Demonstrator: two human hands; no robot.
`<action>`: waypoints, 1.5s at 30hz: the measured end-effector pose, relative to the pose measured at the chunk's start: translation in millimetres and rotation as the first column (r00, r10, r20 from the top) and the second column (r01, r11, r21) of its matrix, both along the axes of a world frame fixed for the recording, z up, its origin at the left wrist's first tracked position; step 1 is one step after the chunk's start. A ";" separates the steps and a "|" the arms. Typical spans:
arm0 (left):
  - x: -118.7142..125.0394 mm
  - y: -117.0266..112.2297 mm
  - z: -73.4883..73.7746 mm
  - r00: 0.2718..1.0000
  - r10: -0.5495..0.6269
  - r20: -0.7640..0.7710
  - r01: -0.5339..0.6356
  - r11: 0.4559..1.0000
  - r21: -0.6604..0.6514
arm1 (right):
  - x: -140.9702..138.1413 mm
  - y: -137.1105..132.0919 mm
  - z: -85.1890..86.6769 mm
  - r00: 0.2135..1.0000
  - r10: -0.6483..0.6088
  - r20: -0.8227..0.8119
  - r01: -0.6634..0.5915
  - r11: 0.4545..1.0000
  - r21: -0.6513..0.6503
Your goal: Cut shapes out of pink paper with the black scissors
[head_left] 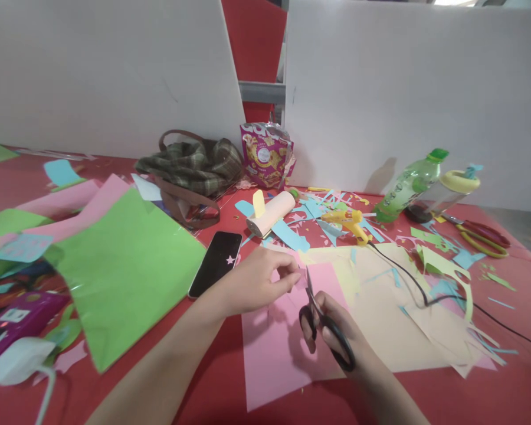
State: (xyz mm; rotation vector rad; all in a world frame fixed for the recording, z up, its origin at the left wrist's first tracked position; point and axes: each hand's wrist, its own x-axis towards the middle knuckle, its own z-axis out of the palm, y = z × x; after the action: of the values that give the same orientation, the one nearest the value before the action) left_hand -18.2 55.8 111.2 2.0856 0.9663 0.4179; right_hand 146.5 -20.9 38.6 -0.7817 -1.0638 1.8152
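Observation:
Black-handled scissors [310, 295] are in my right hand [336, 321], with fingers through the handle loops and the blades pointing up and away. My left hand [265, 280] pinches a small piece of pink paper [301, 277] between thumb and fingers, right beside the blade tips. Below both hands lies a sheet of pink paper [274, 360], partly covering a cream sheet [380, 307]. A phone [216, 260] with a small pink star [230, 260] on its screen lies left of my left hand. Beyond the hands rests a paper-covered tube [272, 213] with yellow and blue paper pieces.
A yellow glue gun [346, 223] trails a black cord across the cream sheet. Green paper [133, 265] spreads at left, near a white plug [20, 360]. Behind stand a plaid bag [199, 165], snack pouch [268, 153] and green bottle [411, 186]. Red-and-yellow-handled scissors [482, 233] lie right.

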 end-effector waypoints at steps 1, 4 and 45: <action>-0.2 0.1 -0.4 1.000 0.000 -0.002 0.000 1.000 -0.004 | -0.1 -0.1 0.7 1.000 0.007 -0.007 -0.007 1.000 0.003; -0.7 0.9 -1.4 1.000 0.004 0.002 -0.004 1.000 -0.009 | -0.9 -0.6 1.1 0.999 0.023 -0.032 -0.023 1.000 -0.011; -2.1 4.0 -3.1 0.999 -0.042 -0.003 0.042 0.996 -0.083 | 1.3 0.2 -10.2 1.000 0.023 -0.005 -0.023 0.999 0.022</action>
State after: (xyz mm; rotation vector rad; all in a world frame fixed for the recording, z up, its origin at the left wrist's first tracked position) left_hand -20.3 59.8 108.0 2.0292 0.9258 0.3461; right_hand 147.8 -20.7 28.3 -0.7545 -1.0920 1.8212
